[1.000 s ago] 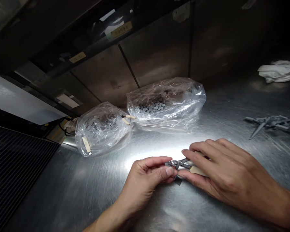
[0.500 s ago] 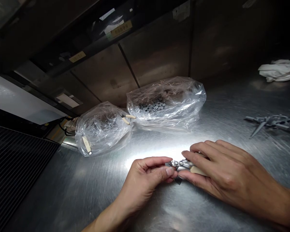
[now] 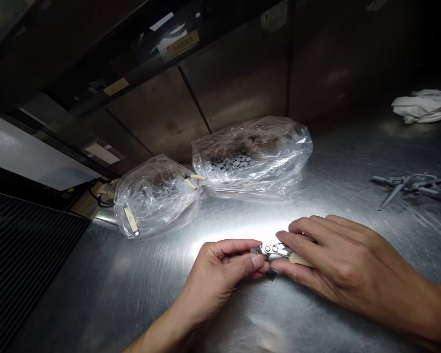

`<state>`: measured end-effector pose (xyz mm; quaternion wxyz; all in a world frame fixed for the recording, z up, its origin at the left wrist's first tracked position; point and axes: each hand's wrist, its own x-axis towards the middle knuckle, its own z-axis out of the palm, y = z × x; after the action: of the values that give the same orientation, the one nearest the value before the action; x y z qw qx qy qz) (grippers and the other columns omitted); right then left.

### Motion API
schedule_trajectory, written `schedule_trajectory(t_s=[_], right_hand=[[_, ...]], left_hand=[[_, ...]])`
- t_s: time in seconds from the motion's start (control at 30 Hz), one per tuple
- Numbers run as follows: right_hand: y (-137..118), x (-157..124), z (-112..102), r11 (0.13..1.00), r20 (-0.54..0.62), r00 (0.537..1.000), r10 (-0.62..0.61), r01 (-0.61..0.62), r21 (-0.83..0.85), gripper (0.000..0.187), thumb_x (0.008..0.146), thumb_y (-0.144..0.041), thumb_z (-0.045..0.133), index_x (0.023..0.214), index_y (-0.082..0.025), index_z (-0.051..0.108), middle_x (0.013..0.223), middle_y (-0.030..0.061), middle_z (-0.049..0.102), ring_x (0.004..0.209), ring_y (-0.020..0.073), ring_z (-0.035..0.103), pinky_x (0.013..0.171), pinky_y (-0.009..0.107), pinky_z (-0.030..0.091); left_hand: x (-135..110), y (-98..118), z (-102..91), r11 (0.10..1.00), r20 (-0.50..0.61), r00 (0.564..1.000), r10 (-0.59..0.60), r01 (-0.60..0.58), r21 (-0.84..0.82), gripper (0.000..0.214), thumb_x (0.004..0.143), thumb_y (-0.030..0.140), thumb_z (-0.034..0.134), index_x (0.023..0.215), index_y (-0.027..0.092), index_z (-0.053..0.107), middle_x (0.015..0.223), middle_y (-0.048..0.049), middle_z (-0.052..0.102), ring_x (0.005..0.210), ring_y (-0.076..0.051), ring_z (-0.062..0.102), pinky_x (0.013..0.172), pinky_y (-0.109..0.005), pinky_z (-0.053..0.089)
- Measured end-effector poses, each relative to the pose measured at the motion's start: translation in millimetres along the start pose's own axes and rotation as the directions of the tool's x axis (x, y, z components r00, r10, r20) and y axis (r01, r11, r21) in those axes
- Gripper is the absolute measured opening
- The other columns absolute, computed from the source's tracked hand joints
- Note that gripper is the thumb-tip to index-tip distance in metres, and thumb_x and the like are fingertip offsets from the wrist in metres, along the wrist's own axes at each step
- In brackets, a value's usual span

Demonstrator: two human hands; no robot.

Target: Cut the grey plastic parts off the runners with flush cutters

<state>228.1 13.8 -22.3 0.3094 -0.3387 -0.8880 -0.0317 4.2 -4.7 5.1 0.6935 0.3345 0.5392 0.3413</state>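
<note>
My right hand (image 3: 338,260) is closed around the cream handles of a pair of nippers (image 3: 277,249), its metal jaws pointing left. At the tips of those jaws, a small grey plastic part (image 3: 256,250) is pinched between the thumb and fingers of my left hand (image 3: 228,262). My fingers cover most of the part, so its shape is hidden. A dark grey corner (image 3: 271,276) shows just below the left fingertips. Both hands are just over the metal table, close together.
Two clear plastic bags stand at the back: the larger bag (image 3: 257,181) holds many small grey pieces, the smaller bag (image 3: 158,215) lies to its left. Cream-handled tools (image 3: 131,220) rest at the smaller bag. Grey plastic sprues (image 3: 413,185) and a white cloth (image 3: 422,106) lie on the right.
The nippers' handles and jaws have turned slightly in my right hand, and the dark corner below the fingers shows less. Both hands stay in nearly the same place.
</note>
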Motion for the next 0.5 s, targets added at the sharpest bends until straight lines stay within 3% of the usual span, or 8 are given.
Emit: schedule_trajectory(t_s=[0.33, 0.5], right_hand=[[0.8, -3.2, 0.6, 1.000, 0.046, 0.999, -0.005, 0.004, 0.022, 0.028, 0.105, -0.038, 0.054, 0.099, -0.016, 0.069, 0.076, 0.0015, 0.058, 0.062, 0.0174, 0.056, 0.059, 0.034, 0.039], [5.2, -2.9, 1.0, 1.000, 0.046, 0.999, 0.013, -0.014, 0.026, 0.026, 0.104, -0.037, 0.055, 0.098, -0.016, 0.069, 0.077, 0.0013, 0.057, 0.062, 0.0170, 0.057, 0.057, 0.033, 0.040]], left_hand=[[1.7, -2.5, -0.1, 1.000, -0.002, 1.000, -0.003, 0.003, -0.028, 0.027, 0.076, 0.023, 0.089, 0.100, 0.013, 0.082, 0.077, -0.0063, 0.081, 0.072, -0.012, 0.072, 0.075, -0.023, 0.056], [0.3, -1.5, 0.5, 0.995, -0.014, 1.000, 0.005, -0.006, -0.101, 0.031, 0.076, 0.021, 0.089, 0.104, 0.013, 0.081, 0.090, -0.0088, 0.083, 0.077, -0.014, 0.076, 0.077, -0.023, 0.060]])
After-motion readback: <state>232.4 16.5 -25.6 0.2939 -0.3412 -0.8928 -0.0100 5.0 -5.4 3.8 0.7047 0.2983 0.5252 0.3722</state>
